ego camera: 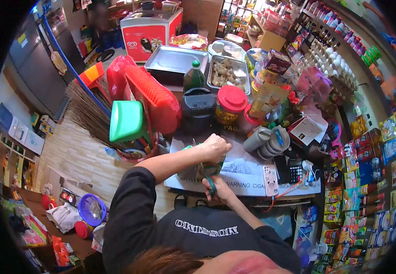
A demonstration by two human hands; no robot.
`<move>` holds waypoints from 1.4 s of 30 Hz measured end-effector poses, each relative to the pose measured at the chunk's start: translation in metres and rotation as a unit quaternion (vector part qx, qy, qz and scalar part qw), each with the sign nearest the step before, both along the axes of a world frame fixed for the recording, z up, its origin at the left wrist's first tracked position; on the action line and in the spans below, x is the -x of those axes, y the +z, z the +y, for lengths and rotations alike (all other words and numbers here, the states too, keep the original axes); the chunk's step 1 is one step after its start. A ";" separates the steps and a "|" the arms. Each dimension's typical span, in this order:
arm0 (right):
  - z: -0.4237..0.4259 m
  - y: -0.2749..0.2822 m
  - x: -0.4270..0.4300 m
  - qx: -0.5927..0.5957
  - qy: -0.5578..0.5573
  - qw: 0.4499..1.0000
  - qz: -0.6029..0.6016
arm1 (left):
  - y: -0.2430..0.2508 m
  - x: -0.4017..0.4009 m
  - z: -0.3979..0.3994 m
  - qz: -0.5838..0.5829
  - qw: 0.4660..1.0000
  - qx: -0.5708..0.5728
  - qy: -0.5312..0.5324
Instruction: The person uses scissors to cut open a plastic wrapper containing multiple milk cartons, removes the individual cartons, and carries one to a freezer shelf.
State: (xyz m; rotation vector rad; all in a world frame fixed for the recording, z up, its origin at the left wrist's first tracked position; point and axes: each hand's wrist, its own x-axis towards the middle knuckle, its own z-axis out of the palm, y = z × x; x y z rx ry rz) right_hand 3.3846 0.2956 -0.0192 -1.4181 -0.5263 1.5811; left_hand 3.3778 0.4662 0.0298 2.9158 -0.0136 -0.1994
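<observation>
My left hand point(215, 148) is closed on the top of a green packet point(212, 168), which hangs below the fist; the pinch itself is hidden. Just below it, my right hand point(217, 189) grips the teal handles of a pair of scissors point(210, 186). The blades lie against or behind the packet, and whether they are parted cannot be told. More green-and-white packaging point(186, 171) shows under my left forearm at the table's left edge. Both hands are over the near left part of the printed table top point(242, 166).
A phone in a patterned case point(270, 179), a calculator point(295, 173) and an orange cable lie to the right. Grey cups point(257, 138), a red-lidded jar point(232, 102) and a dark appliance point(198, 102) stand behind. Brooms and a green dustpan point(126, 121) are at left; hanging packets line the right.
</observation>
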 end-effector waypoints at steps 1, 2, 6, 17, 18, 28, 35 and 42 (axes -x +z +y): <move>0.002 -0.001 -0.002 0.023 0.018 0.999 -0.014 | 0.000 -0.003 0.001 -0.010 1.000 0.014 -0.001; 0.002 0.001 0.000 0.017 0.011 1.000 0.002 | 0.000 -0.003 0.002 -0.028 0.999 0.019 -0.003; -0.008 -0.005 0.002 -0.003 -0.027 0.999 -0.017 | 0.002 -0.002 0.006 -0.064 0.997 0.050 0.008; 0.008 0.029 0.000 0.073 0.045 0.968 -0.236 | -0.017 -0.001 0.007 -0.165 0.986 0.002 -0.014; 0.004 0.033 0.000 0.098 0.052 0.954 -0.277 | -0.017 0.000 0.008 -0.165 0.986 0.002 -0.014; -0.078 -0.032 -0.061 0.009 -0.032 0.946 -0.324 | -0.031 -0.022 0.012 -0.229 0.968 -0.042 0.095; -0.064 -0.003 -0.063 0.072 0.057 0.928 -0.362 | -0.034 -0.044 0.020 -0.173 0.982 -0.020 0.069; -0.133 -0.066 -0.119 0.188 -0.023 0.923 -0.334 | -0.027 -0.042 0.040 -0.080 0.989 0.112 0.055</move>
